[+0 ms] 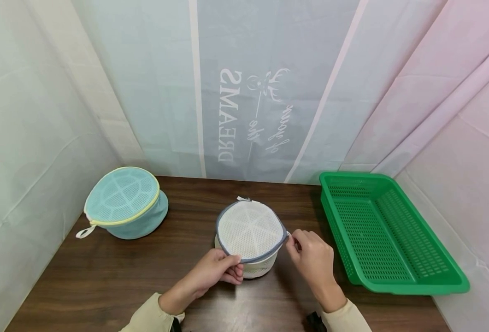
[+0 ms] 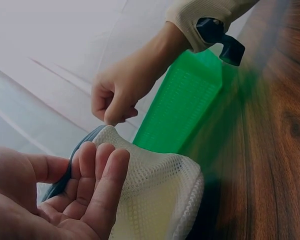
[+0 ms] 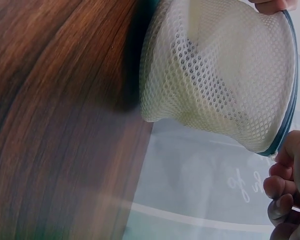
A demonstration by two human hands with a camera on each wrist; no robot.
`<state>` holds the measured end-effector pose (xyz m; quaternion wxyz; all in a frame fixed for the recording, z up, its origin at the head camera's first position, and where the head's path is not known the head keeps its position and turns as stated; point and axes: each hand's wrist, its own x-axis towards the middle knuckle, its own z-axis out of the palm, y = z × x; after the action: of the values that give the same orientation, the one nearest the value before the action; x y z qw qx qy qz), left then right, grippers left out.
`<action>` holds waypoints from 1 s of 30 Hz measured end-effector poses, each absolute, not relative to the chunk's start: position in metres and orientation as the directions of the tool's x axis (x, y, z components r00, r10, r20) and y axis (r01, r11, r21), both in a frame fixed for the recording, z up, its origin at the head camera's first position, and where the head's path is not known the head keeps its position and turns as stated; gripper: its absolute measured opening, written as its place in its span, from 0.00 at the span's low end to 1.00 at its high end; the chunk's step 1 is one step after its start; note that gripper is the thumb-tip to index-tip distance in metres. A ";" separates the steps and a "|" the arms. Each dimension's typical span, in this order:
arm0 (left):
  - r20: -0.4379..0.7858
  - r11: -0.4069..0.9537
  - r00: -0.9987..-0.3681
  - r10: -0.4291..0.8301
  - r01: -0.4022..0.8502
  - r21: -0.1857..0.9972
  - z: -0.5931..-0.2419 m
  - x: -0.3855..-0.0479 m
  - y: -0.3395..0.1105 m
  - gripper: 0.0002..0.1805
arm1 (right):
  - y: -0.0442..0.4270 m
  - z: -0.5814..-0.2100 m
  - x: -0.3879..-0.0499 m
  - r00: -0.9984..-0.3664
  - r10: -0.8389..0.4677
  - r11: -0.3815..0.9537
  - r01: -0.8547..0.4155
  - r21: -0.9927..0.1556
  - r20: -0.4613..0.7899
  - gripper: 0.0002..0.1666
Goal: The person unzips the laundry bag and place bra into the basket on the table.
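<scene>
Nearest the camera are the beige sleeves [image 1: 150,316], a dark wrist mount [image 1: 316,322] beside the right cuff. The left hand [image 1: 215,271] pinches the near edge of a white mesh zip bag [image 1: 250,230] between thumb and fingers; the right hand [image 1: 312,253] pinches the right end of its blue-grey zip trim [image 1: 218,226]. The bag stands on the table at centre, between the hands. Legible print is confined to the grey-blue backdrop [image 1: 269,27]: "DREAMS" [image 1: 229,115] in white capitals, mirror-reversed and running vertically, with "the" in script alongside; the remaining script cannot be read with certainty. An antler motif [image 1: 277,83] adjoins it. The tabletop [image 1: 182,276] is dark brown, wood-grained, and reflects light near its front. A light-blue mesh bag [image 1: 121,196] with yellow trim is at left; a green perforated plastic basket [image 1: 410,289] is at right. Pale fabric sheets [image 1: 28,152] enclose both sides.
</scene>
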<state>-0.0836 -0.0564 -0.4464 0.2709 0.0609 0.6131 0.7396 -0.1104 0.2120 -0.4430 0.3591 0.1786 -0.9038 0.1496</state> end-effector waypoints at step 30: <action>-0.250 -0.146 -0.868 0.429 -0.340 0.929 -0.445 -0.086 -0.054 0.19 | 0.208 -0.443 -0.102 -0.718 -0.237 0.895 -0.423 -0.140 0.654 0.12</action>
<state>-0.0864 -0.0541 -0.4454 0.2541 0.0370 0.6020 0.7561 -0.1020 0.2078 -0.4426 0.3292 0.1802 -0.9161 0.1413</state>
